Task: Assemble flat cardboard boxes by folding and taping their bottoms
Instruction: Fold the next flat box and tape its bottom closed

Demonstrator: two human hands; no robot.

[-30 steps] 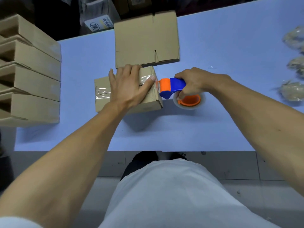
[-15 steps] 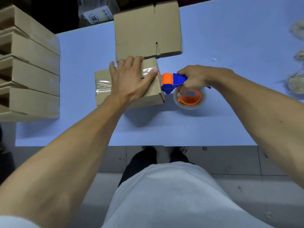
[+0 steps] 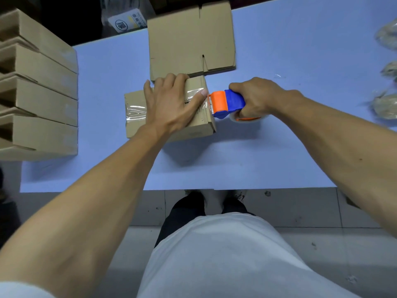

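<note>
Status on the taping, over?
Left hand flat on box. Right hand grips tape gun at box's right edge. Tape across seam. Nothing in the way.

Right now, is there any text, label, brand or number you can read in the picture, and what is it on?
No text can be read here.
White package beyond the table's far edge: round logo and printed characters, too blurred to read.
Box under the left hand: faint print on its front side, too small to read.
Tape dispenser gripped by the right hand: no legible marking.
</note>
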